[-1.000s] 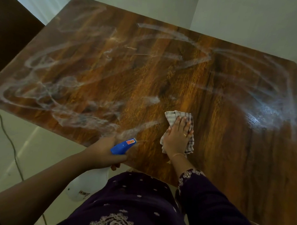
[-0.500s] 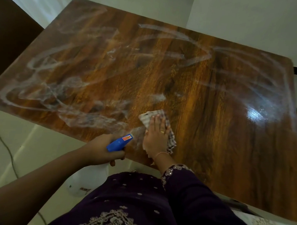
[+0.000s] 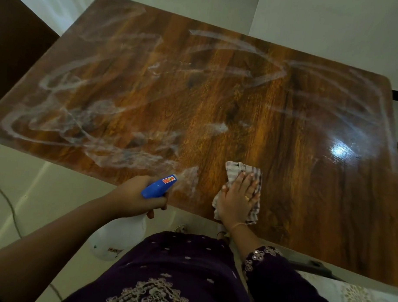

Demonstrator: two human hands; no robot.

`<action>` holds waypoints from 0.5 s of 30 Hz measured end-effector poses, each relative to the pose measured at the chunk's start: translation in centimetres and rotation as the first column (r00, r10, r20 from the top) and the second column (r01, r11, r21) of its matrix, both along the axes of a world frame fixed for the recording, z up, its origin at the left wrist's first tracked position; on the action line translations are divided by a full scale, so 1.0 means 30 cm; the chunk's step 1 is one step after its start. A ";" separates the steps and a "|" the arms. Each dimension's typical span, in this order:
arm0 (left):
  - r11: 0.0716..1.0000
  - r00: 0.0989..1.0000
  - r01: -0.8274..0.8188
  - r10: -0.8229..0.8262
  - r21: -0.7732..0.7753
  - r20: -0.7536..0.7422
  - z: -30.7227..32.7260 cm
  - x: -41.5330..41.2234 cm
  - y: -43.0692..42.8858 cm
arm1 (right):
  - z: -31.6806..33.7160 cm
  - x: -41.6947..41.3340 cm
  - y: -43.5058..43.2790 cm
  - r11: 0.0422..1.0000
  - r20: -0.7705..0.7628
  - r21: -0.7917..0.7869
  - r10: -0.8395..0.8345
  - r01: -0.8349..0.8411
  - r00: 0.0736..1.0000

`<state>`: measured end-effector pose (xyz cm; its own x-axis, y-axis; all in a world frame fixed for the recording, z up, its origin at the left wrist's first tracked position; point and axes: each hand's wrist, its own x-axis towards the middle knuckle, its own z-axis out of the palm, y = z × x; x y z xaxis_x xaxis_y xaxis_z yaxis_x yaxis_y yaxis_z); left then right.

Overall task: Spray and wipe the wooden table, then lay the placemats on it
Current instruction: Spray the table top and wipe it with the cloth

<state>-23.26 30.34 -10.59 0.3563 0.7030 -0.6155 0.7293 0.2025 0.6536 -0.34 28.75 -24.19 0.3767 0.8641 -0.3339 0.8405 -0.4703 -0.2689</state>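
Note:
The wooden table fills the view, streaked with whitish spray trails on its left half and far side. My right hand lies flat on a striped grey cloth, pressing it against the table near the front edge. Left of it, at the table's front edge, my left hand grips a spray bottle with a blue head; its white body hangs below the table edge. A wet patch sits just in front of the nozzle. No placemats are clearly in view.
A dark panel stands at the far left beside the table. A thin cable runs over the pale floor on the left. A patterned pale fabric shows at the bottom right, below the table edge.
My right hand slid the cloth left along the front edge, then back right to where it is now. The spray bottle stayed by the edge in my left hand.

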 end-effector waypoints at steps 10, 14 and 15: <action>0.999 0.999 -0.032 0.032 -0.015 0.002 0.000 -0.014 -0.019 | 0.020 -0.241 -0.026 0.963 -0.183 -0.044 0.255 -0.267 0.949; 1.000 1.000 -0.024 0.024 -0.006 0.001 0.004 -0.017 -0.011 | -0.006 -0.076 -0.051 0.997 -0.184 -0.068 0.024 -0.038 0.983; 1.000 1.000 -0.018 0.018 0.001 -0.005 0.003 -0.018 -0.012 | -0.007 -0.051 -0.054 0.996 -0.171 -0.085 -0.050 0.036 0.984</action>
